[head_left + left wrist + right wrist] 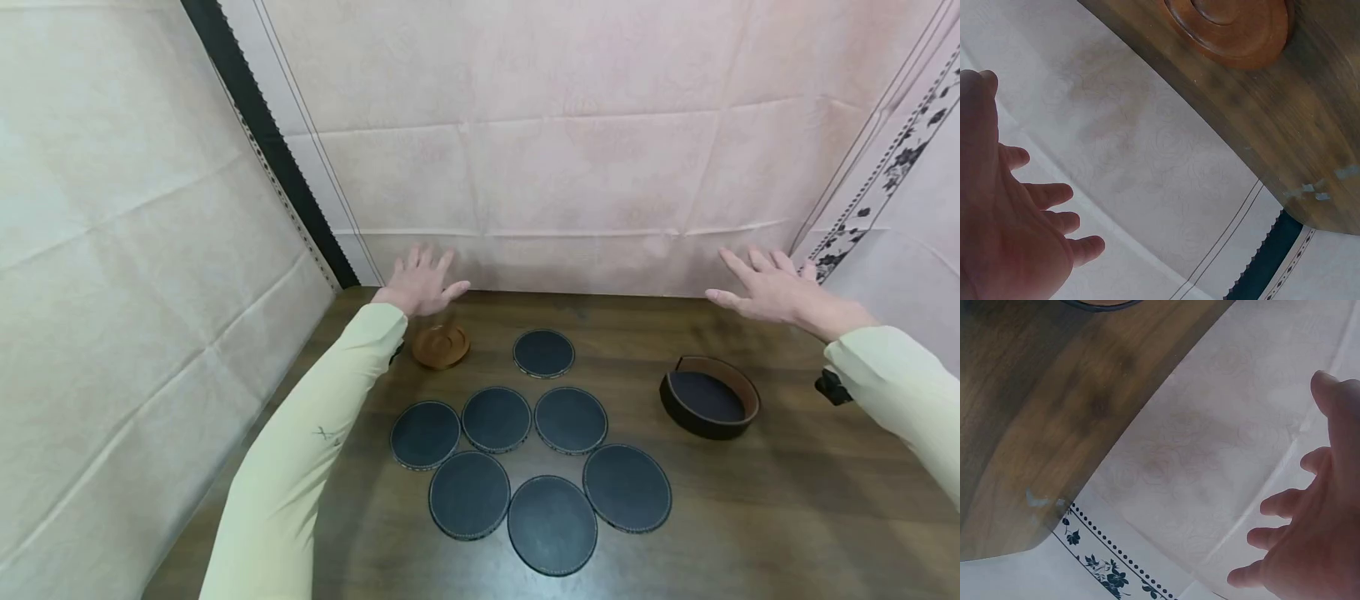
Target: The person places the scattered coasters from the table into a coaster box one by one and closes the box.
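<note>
Both hands hover over the far edge of the table with fingers spread and hold nothing. The left hand (422, 283) is above and just behind a round brown wooden piece (440, 346) with a carved ring, which also shows at the top of the left wrist view. My right hand (776, 287) is behind and to the right of a round dark holder (708, 423) with a brown inner wall. Between them lie several round dark leather-like coasters with stitched rims, including a lone coaster (543, 352) at the back and a larger coaster (552, 525) at the front.
The wooden table (810, 517) ends at a pale patterned cloth (585, 183) hanging behind it. Another cloth (135, 275) drapes along the left side, and a floral border (900, 158) runs down the cloth at the right.
</note>
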### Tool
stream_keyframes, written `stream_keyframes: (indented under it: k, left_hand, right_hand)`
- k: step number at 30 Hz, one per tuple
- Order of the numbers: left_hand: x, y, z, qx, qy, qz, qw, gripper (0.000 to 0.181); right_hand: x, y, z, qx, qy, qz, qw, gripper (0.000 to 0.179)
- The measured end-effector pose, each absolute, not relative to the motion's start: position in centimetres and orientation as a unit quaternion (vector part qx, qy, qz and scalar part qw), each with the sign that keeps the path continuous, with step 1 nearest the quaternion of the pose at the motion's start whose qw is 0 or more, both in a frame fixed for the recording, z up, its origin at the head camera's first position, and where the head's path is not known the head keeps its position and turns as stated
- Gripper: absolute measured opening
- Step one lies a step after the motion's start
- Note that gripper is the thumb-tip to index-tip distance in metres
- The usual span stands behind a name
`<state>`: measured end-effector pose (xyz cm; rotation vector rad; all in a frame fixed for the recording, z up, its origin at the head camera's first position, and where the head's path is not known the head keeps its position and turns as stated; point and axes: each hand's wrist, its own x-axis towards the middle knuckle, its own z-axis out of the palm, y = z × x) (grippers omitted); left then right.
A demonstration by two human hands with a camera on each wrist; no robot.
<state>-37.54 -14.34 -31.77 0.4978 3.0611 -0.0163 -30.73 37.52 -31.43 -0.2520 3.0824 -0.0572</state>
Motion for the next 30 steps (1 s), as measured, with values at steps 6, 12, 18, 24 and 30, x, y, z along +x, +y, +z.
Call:
stream_keyframes:
  k: [6,12,18,24,30]
  left_hand:
    - [-37.5,-13.7,-32.3,0.167,0.986,-0.011,0.016,0.077]
    - [-37.5,-12.9,-33.2,0.167,0.986,-0.010,0.020,0.075]
    - [-37.5,-11.7,-33.8,0.176,0.984,0.009,0.028,0.077]
    - [-37.5,-10.7,-34.7,0.189,0.981,0.034,0.040,0.077]
    - [-37.0,-9.4,-36.2,0.193,0.977,0.079,0.046,0.077]
  right_hand:
    - [-30.2,37.9,-31.6,-0.079,0.997,-0.017,0.018,0.091]
    - [-29.3,38.0,-32.2,-0.091,0.995,-0.040,0.007,0.089]
    - [-28.7,38.2,-32.8,-0.125,0.984,-0.128,-0.004,0.087]
    - [-27.8,38.4,-34.1,-0.128,0.976,-0.178,0.002,0.088]
    - [-26.5,38.5,-35.2,-0.107,0.973,-0.205,0.006,0.087]
